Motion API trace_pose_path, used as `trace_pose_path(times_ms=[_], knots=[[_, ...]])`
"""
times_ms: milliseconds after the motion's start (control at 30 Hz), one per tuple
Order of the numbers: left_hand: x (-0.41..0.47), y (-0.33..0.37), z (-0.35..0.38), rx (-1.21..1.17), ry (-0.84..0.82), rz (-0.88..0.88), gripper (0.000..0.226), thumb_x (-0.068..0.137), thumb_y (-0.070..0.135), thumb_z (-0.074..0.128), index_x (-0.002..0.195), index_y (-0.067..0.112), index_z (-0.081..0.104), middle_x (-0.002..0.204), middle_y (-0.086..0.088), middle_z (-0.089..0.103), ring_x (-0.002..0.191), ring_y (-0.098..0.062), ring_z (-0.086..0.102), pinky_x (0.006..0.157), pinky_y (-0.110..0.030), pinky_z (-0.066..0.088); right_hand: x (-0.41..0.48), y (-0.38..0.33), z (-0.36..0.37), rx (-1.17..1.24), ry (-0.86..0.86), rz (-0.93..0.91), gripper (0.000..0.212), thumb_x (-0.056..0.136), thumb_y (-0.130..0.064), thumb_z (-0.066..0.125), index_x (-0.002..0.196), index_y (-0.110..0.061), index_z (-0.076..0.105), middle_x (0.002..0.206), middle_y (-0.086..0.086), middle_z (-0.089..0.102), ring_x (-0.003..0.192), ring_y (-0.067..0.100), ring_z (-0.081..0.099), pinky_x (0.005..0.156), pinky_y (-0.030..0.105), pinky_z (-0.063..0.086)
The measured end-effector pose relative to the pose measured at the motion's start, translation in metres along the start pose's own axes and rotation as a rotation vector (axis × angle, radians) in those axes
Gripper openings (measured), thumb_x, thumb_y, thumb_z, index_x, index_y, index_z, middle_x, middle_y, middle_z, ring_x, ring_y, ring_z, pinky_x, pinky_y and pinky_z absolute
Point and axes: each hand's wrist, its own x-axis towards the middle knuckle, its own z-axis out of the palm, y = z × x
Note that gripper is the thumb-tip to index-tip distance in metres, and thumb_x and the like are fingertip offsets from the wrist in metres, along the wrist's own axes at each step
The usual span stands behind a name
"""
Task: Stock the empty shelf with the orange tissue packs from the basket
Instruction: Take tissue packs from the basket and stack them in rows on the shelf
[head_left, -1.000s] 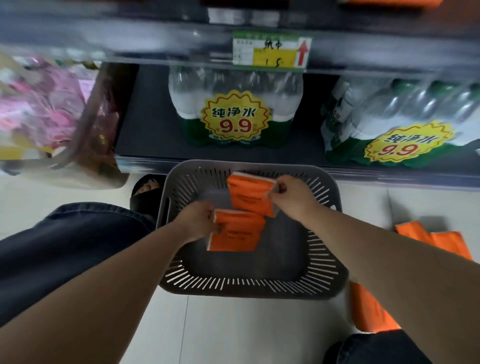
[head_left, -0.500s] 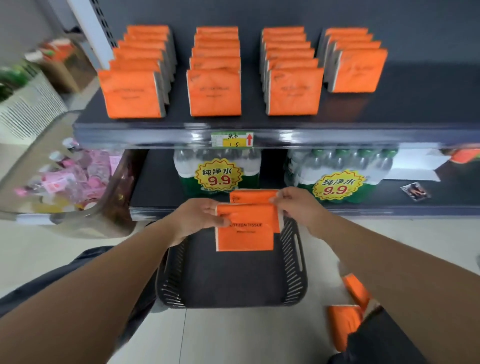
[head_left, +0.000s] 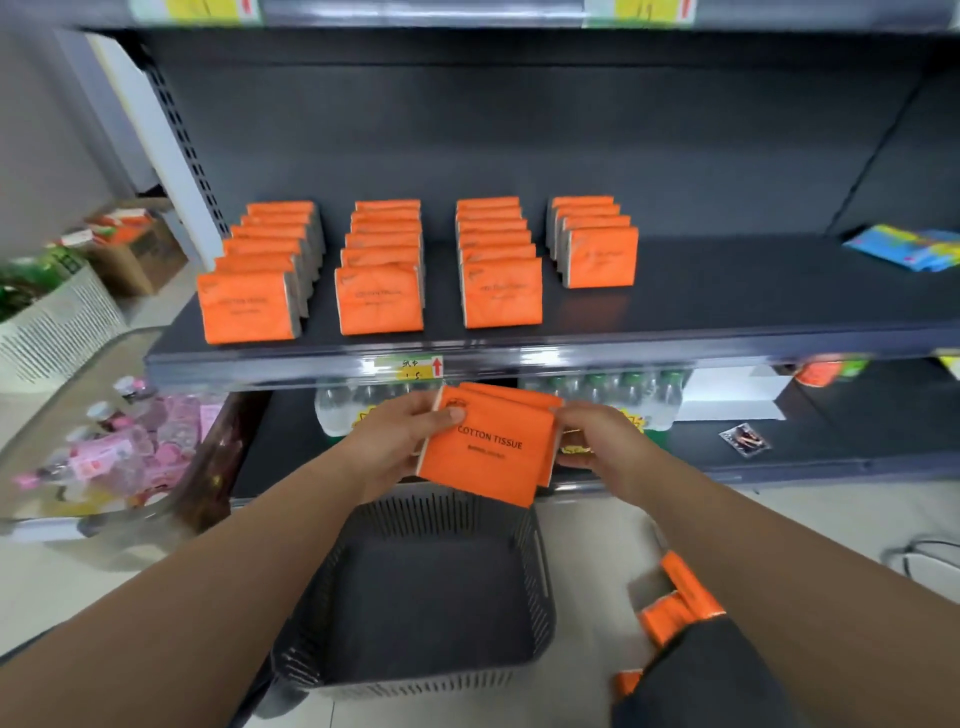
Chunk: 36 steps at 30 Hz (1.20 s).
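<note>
Two orange tissue packs (head_left: 488, 452) marked COTTON TISSUE are held together above the grey slotted basket (head_left: 421, 592), just below the shelf's front edge. My left hand (head_left: 400, 441) grips their left side with the thumb on the front pack. My right hand (head_left: 592, 441) grips their right side. The dark shelf (head_left: 727, 301) carries several rows of orange packs (head_left: 379, 270) standing upright; the rightmost row (head_left: 597, 244) is shorter than the others. The basket on the floor shows only its bare dark bottom.
Shrink-wrapped water bottles (head_left: 597, 400) fill the lower shelf behind my hands. An orange bag (head_left: 680, 603) lies on the floor at right. A clear bin of pink items (head_left: 124, 452) and a white basket (head_left: 57, 322) stand at left. Blue packets (head_left: 909, 247) sit at the shelf's far right.
Both hands lifted the two packs out of the basket and brought them together, rising toward the shelf edge. The view has tilted upward to show the stocked shelf.
</note>
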Motion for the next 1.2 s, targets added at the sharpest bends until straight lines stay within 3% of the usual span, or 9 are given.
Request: trace_pose_path(times_ms=[167,300,400,500,667,867,1033,1133,1200], knots=[[0.000,0.018,0.030,-0.041,0.038,0.080,0.033,0.090,0.030,0.064,0.122,0.021,0.058,0.116,-0.004,0.070,0.105,-0.023,0.067,0.086,-0.040,0.056,-0.011,-0.019,-0.018,0.037,0.038,-0.049,0.014,0.094,-0.015,0.049,0.089,-0.015,0.062,0.076,0.001,0.064,0.072,0.017,0.060,0.064,0.029,0.047],[0.004,0.034,0.049,-0.038,0.123,0.117,0.027,0.092,0.032,0.063,0.117,0.025,0.057,0.120,-0.005,0.065,0.105,-0.022,0.064,0.078,-0.036,0.056,-0.016,-0.032,-0.028,0.035,0.075,-0.105,0.016,0.093,-0.017,0.051,0.099,-0.010,0.064,0.089,0.007,0.067,0.084,0.022,0.062,0.076,0.033,0.050],[0.010,0.046,0.067,-0.003,0.210,0.154,0.033,0.093,0.036,0.060,0.123,0.023,0.054,0.122,-0.005,0.064,0.108,-0.023,0.062,0.088,-0.042,0.053,-0.019,-0.040,-0.035,0.109,0.136,-0.148,0.025,0.092,-0.021,0.057,0.112,-0.007,0.061,0.105,0.012,0.067,0.094,0.025,0.063,0.081,0.033,0.050],[0.019,0.057,0.083,0.023,0.288,0.215,0.033,0.095,0.038,0.057,0.122,0.019,0.053,0.122,-0.005,0.062,0.109,-0.024,0.060,0.098,-0.045,0.049,-0.022,-0.048,-0.040,0.135,0.193,-0.207,0.014,0.092,-0.021,0.057,0.104,-0.015,0.061,0.111,0.013,0.066,0.100,0.026,0.063,0.078,0.030,0.051],[0.037,0.074,0.108,0.040,0.327,0.287,0.022,0.097,0.037,0.053,0.113,0.022,0.055,0.111,0.000,0.063,0.099,-0.017,0.061,0.083,-0.029,0.048,-0.025,-0.060,-0.054,0.090,0.246,-0.262,0.016,0.096,-0.024,0.049,0.102,-0.018,0.063,0.118,0.019,0.063,0.113,0.036,0.056,0.101,0.051,0.044],[0.064,0.092,0.133,0.094,0.348,0.361,0.017,0.098,0.036,0.051,0.111,0.024,0.054,0.093,0.011,0.060,0.079,-0.001,0.057,0.056,-0.012,0.043,-0.015,-0.075,-0.074,0.063,0.230,-0.345,0.024,0.097,-0.022,0.052,0.117,-0.012,0.061,0.113,0.009,0.067,0.105,0.025,0.063,0.096,0.042,0.050],[0.095,0.106,0.152,0.143,0.350,0.360,0.020,0.100,0.034,0.048,0.084,0.026,0.057,0.083,0.008,0.060,0.073,-0.003,0.056,0.056,-0.017,0.039,0.005,-0.091,-0.094,-0.015,0.254,-0.414,0.021,0.098,-0.020,0.048,0.113,-0.016,0.062,0.112,0.005,0.067,0.097,0.017,0.064,0.081,0.027,0.051],[0.119,0.113,0.161,0.193,0.400,0.369,0.025,0.100,0.034,0.046,0.078,0.026,0.054,0.076,0.009,0.056,0.067,-0.004,0.052,0.055,-0.018,0.037,0.023,-0.102,-0.105,-0.091,0.284,-0.434,0.016,0.097,-0.015,0.048,0.103,-0.015,0.063,0.112,0.016,0.065,0.100,0.030,0.064,0.085,0.040,0.052],[0.136,0.117,0.166,0.207,0.421,0.366,0.022,0.100,0.035,0.046,0.089,0.020,0.057,0.082,0.006,0.058,0.073,-0.011,0.055,0.063,-0.025,0.041,0.038,-0.108,-0.112,-0.134,0.286,-0.443,0.018,0.094,-0.011,0.050,0.106,-0.007,0.063,0.114,0.024,0.062,0.097,0.034,0.064,0.084,0.041,0.052]])
